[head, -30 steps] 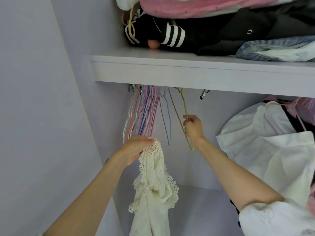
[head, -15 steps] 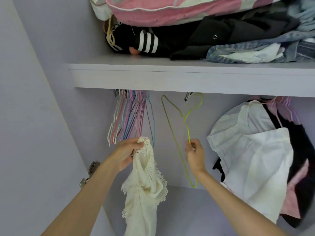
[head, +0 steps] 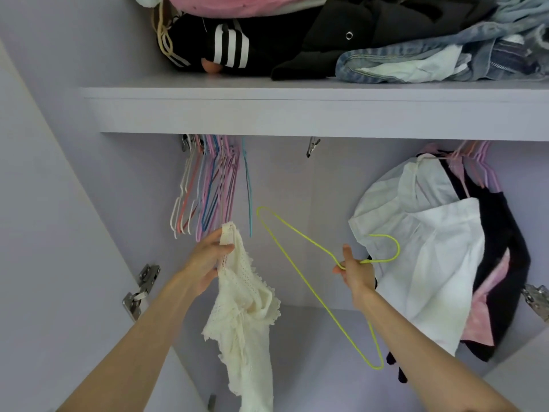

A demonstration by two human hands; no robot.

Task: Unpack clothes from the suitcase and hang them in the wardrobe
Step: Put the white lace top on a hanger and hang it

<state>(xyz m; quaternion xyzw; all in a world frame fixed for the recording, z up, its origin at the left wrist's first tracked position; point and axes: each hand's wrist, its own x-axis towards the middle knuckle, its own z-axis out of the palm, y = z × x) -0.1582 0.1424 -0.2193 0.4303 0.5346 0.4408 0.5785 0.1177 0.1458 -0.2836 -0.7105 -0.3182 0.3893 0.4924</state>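
Observation:
My left hand point(head: 205, 263) grips the top edge of a cream lace garment point(head: 246, 316), which hangs down in front of the open wardrobe. My right hand point(head: 355, 270) holds a yellow-green wire hanger point(head: 300, 263) by its neck; the hanger is off the rail and tilted, its hook pointing right. The two hands are apart, at about the same height below the shelf. A bunch of empty coloured hangers point(head: 208, 185) hangs at the left under the shelf.
A lilac shelf point(head: 297, 114) crosses above, piled with black, pink and denim clothes point(head: 356, 40). White, black and pink garments point(head: 430, 248) hang at the right. Metal door hinges point(head: 139, 289) sit at the left and right edges. The suitcase is out of view.
My right hand has lifted the yellow-green hanger off the rail, lowered it and tilted it sideways. My left hand still holds the lace garment at about the same place.

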